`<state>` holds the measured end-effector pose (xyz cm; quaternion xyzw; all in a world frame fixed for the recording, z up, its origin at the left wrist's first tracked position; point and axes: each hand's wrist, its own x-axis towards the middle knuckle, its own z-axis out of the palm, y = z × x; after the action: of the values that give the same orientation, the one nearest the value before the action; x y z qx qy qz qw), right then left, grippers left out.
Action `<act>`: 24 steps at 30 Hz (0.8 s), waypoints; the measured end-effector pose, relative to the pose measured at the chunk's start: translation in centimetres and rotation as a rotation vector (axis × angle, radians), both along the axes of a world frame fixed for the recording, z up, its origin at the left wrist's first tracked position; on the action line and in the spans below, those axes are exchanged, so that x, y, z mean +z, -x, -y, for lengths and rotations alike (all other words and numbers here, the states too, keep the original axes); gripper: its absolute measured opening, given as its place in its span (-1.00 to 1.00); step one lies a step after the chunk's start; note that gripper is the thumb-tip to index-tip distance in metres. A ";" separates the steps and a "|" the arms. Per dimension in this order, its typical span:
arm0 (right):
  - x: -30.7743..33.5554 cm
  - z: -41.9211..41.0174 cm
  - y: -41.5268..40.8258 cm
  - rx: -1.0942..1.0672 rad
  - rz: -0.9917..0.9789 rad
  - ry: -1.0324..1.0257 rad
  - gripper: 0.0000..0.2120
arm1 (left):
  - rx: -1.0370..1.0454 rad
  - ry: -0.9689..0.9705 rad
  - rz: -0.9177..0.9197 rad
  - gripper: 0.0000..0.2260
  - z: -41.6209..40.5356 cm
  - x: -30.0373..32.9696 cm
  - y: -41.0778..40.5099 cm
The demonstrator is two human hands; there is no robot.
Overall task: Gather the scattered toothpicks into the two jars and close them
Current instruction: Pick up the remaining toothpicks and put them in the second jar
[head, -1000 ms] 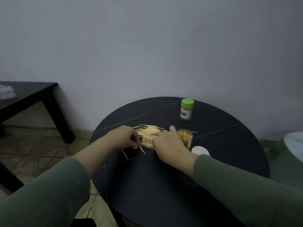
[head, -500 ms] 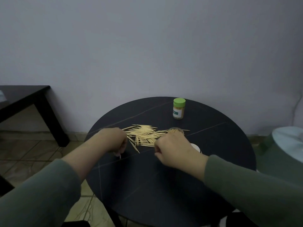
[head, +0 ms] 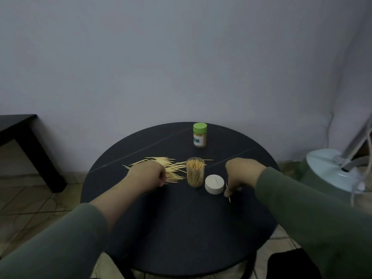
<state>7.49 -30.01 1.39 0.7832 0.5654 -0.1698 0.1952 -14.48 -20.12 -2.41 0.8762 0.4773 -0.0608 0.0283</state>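
Left hand (head: 148, 175) curls over the toothpick pile (head: 173, 168) to gather it — right hand (head: 240, 176) pinches a stray toothpick (head: 228, 193) beside the white lid (head: 214, 184), off for the open jar (head: 195, 172).

Round black table (head: 181, 228). Left hand (head: 148, 175) curled, fingers down on loose toothpick pile (head: 171, 168). Open clear jar (head: 195, 171) of toothpicks upright just right of pile, white lid (head: 214, 184) beside it. Right hand (head: 242, 176) pinches single toothpick (head: 228, 193) right of lid. Green-lidded jar (head: 199, 135) closed, further back.
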 end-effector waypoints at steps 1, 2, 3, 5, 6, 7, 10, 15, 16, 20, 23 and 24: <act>-0.3 -0.3 -0.2 -0.011 -0.015 0.015 -0.69 | 0.011 -0.005 0.017 -0.90 0.0 -0.1 -0.1; -0.4 -0.5 -0.4 -0.018 -0.026 0.029 -0.71 | 0.021 -0.010 0.035 -0.90 0.0 -0.1 -0.2; -0.6 -0.7 -0.6 -0.013 -0.025 0.038 -0.73 | 0.033 -0.013 0.057 -0.90 0.0 -0.2 -0.3; -0.8 -1.1 -1.1 0.012 0.012 0.026 -0.78 | 0.058 -0.012 0.102 -0.90 -0.1 -0.4 -0.6; -1.0 -1.3 -1.4 0.024 0.035 -0.005 -0.81 | 0.067 -0.018 0.116 -0.91 -0.1 -0.4 -0.8; -1.2 -1.6 -1.7 0.030 0.052 -0.045 -0.86 | 0.074 -0.027 0.124 -0.92 -0.1 -0.5 -0.9; -1.9 -2.6 -2.4 0.029 0.017 -0.178 -0.84 | 0.078 -0.034 0.131 -0.91 -0.2 -0.6 -1.2; -3.1 -4.3 -2.4 0.157 -0.167 -0.335 -0.87 | 0.084 -0.007 0.138 -0.92 -0.7 -0.4 -1.3; -3.3 -4.6 -2.3 0.189 -0.189 -0.365 -0.88 | 0.087 -0.012 0.137 -0.91 -0.8 -0.3 -1.2; -4.1 -5.9 -2.1 0.294 -0.193 -0.474 -0.84 | 0.073 -0.024 0.102 -0.80 -1.3 -0.1 -1.1; -4.5 -6.7 -1.9 0.335 -0.190 -0.564 -0.74 | 0.064 -0.018 0.079 -0.76 -1.7 0.0 -1.0; -4.7 -7.1 -1.8 0.326 -0.198 -0.578 -0.70 | 0.062 -0.016 0.078 -0.75 -1.9 0.1 -1.0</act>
<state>9.27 -22.94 -3.32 0.6852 0.7240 -0.0443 -0.0657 -13.51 -18.23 -2.29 0.8628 0.5033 -0.0220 0.0415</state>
